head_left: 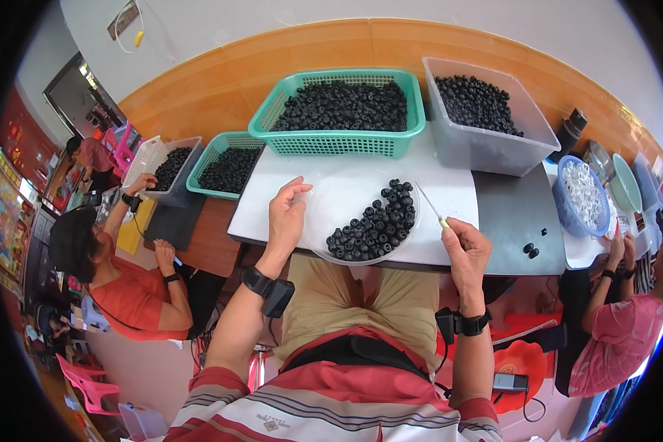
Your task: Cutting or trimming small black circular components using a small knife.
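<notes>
A shallow clear round tray (321, 221) lies on the white tabletop in front of me, with small black ring-like parts (376, 228) heaped along its right and near side. At the tray's left rim is my left hand (286, 214), its fingers curled and pressed together; whether they pinch the rim or a small part I cannot make out. My right hand (467, 254) is closed around the pale yellow handle of a thin pointed metal tool (430, 202). The tool's shaft slants up and left, over the tray's right edge.
Behind the tray stand a green basket (339, 144) and a translucent bin (486, 151), both full of black parts. A smaller green basket (228, 140) is at left. Loose black parts (531, 250) lie at right, near a blue basket (582, 199). People sit on both sides.
</notes>
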The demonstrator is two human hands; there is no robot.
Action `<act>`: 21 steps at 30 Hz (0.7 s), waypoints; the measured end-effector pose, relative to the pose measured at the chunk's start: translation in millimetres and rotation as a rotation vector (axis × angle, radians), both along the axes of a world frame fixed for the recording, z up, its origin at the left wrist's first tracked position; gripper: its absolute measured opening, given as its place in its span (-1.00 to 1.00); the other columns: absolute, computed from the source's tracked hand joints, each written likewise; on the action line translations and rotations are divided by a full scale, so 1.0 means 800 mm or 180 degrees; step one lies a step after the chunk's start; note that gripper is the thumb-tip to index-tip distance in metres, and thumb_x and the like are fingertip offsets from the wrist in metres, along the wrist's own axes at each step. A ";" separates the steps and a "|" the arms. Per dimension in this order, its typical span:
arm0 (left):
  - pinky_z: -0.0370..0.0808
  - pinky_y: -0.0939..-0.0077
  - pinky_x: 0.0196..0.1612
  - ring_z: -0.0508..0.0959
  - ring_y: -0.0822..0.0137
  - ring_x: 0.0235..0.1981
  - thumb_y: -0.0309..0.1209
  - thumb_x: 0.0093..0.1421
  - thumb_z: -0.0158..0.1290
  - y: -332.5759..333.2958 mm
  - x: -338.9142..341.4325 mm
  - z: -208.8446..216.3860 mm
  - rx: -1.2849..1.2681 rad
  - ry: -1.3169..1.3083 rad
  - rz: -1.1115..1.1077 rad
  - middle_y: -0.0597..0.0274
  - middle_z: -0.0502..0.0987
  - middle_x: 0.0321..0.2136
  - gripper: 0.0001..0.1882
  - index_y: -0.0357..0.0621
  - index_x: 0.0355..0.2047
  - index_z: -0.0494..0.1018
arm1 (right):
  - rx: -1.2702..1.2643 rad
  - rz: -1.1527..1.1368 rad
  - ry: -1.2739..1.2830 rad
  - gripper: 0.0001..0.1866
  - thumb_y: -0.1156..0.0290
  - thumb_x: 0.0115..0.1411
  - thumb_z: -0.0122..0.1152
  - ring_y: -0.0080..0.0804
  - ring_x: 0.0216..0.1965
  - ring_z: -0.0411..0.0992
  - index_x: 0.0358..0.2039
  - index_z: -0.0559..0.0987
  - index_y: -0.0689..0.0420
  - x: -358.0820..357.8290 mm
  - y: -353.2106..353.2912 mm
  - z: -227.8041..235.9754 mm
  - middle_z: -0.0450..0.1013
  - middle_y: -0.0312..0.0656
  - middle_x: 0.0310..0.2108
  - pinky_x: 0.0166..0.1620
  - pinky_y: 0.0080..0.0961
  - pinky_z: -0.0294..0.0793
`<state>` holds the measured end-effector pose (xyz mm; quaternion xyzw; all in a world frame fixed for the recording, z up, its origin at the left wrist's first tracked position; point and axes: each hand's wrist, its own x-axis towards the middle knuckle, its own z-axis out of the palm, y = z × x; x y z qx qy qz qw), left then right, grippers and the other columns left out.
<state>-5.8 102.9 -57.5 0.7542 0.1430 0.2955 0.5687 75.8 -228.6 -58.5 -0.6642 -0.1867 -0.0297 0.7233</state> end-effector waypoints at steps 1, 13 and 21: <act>0.15 0.35 0.33 0.31 0.12 0.26 -0.67 0.17 -0.07 -0.001 0.000 0.000 0.0003 -0.0006 0.0005 -0.16 0.31 0.22 -0.72 -0.36 -0.13 0.52 | -0.0007 -0.0007 -0.0010 -0.75 0.42 0.22 0.32 -0.71 -0.37 0.37 -0.15 0.62 0.30 0.001 -0.001 -0.001 0.51 -0.38 -0.38 -0.26 -0.74 0.36; 0.18 0.34 0.32 0.31 0.11 0.26 -0.64 0.21 -0.07 0.002 -0.001 -0.005 0.0162 -0.0027 -0.0027 -0.18 0.31 0.21 -0.75 -0.37 -0.15 0.53 | -0.0041 0.0019 -0.0059 -0.74 0.39 0.22 0.33 -0.71 -0.37 0.37 -0.14 0.62 0.28 0.003 -0.001 -0.003 0.51 -0.37 -0.37 -0.27 -0.74 0.37; 0.22 0.28 0.29 0.32 0.04 0.25 -0.65 0.07 -0.17 0.001 -0.001 -0.004 0.0156 -0.0093 0.0045 -0.14 0.35 0.18 -0.64 -0.32 -0.18 0.55 | -0.0115 -0.0010 -0.0004 -0.74 0.39 0.22 0.32 -0.71 -0.37 0.38 -0.14 0.63 0.29 0.002 0.000 0.001 0.52 -0.37 -0.38 -0.26 -0.74 0.37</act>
